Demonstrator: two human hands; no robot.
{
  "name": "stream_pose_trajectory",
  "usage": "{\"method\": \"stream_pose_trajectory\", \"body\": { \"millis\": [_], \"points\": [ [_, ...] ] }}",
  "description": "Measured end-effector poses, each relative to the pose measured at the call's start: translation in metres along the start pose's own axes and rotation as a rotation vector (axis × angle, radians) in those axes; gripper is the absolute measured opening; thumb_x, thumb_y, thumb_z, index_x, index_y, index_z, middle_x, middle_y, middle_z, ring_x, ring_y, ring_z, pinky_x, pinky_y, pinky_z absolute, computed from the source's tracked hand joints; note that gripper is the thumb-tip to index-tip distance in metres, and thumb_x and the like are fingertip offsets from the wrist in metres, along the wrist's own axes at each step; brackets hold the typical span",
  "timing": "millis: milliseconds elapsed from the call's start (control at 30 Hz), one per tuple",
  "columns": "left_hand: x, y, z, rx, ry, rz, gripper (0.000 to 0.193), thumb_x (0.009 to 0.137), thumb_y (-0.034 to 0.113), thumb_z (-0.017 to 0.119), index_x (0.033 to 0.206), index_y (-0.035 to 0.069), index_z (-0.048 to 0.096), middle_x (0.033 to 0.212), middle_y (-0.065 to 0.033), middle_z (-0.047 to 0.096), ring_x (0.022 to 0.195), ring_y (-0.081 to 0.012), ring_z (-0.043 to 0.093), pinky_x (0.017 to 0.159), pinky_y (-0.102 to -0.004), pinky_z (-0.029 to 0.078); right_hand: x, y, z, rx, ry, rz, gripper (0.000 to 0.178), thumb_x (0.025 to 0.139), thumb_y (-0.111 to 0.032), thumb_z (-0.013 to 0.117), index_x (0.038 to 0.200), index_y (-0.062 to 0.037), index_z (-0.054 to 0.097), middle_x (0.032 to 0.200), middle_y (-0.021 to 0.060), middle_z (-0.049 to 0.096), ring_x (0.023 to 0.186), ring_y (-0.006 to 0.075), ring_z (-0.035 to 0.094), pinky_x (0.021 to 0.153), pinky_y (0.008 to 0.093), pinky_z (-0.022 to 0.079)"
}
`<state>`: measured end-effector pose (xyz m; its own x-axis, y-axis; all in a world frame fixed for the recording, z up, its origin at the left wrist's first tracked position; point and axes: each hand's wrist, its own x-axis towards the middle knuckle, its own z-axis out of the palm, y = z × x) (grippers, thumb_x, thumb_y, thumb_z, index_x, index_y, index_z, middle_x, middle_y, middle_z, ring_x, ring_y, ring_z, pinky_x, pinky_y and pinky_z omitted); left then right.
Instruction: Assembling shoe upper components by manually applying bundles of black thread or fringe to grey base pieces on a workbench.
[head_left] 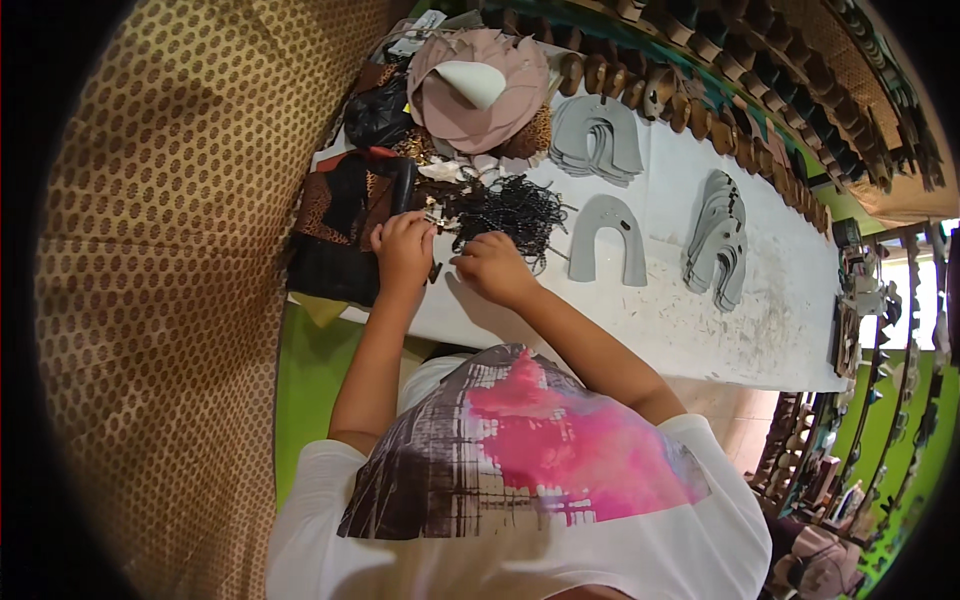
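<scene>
My left hand is closed, its fingers bent over the table beside a stack of black and leopard-print pieces. Just by it lies a small dark piece. My right hand is closed too, the fingers pinched near the lower edge of a tangled heap of thin black straps. Whatever either hand grips is too small or hidden to make out. Small shiny metal bits are scattered between the stack and the straps.
Behind the straps sits a pile of pink cut pieces. To the right are grey U-shaped pieces: a stack, a single one and a fanned row. Wooden shoe lasts line the table's far edge. A patterned curtain hangs at left.
</scene>
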<state>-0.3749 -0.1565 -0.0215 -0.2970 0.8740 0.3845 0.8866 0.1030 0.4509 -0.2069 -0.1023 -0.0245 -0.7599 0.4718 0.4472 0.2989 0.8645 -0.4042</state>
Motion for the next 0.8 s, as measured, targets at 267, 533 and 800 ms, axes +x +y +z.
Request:
{"method": "stream_pose_trajectory", "body": {
  "millis": [267, 533, 800],
  "points": [
    [0.009, -0.035, -0.013, -0.035, -0.022, 0.04, 0.009, 0.078, 0.018, 0.061, 0.08, 0.01, 0.064, 0.101, -0.0004, 0.06, 0.1, -0.0227, 0.052, 0.086, -0.0418, 0.032, 0.027, -0.018, 0.044, -0.151, -0.186, 0.173, 0.017, 0.07, -0.022, 0.064, 0.085, -0.0134, 0.065, 0.079, 0.0014, 0.057, 0.086, 0.0216, 0.052, 0.075, 0.0342, 0.038],
    [0.014, -0.027, -0.007, -0.095, -0.034, 0.115, 0.014, 0.08, 0.021, 0.061, 0.079, 0.008, 0.065, 0.103, -0.0023, 0.061, 0.102, -0.0234, 0.052, 0.088, -0.0432, 0.033, 0.033, -0.016, 0.025, 0.146, -0.219, 0.409, 0.014, 0.069, -0.017, 0.064, 0.082, -0.0109, 0.065, 0.077, 0.0069, 0.061, 0.081, 0.0268, 0.058, 0.073, 0.0399, 0.044],
    [0.021, 0.008, 0.02, -0.495, -0.489, -0.037, 0.025, 0.081, 0.03, 0.061, 0.078, 0.007, 0.069, 0.102, -0.0101, 0.063, 0.1, -0.027, 0.055, 0.088, -0.0369, 0.039, 0.0, -0.015, -0.018, 0.176, 0.308, 0.555, 0.024, 0.071, -0.006, 0.06, 0.094, -0.005, 0.066, 0.089, 0.0129, 0.063, 0.083, 0.0305, 0.058, 0.077, 0.0381, 0.046]
  ]
}}
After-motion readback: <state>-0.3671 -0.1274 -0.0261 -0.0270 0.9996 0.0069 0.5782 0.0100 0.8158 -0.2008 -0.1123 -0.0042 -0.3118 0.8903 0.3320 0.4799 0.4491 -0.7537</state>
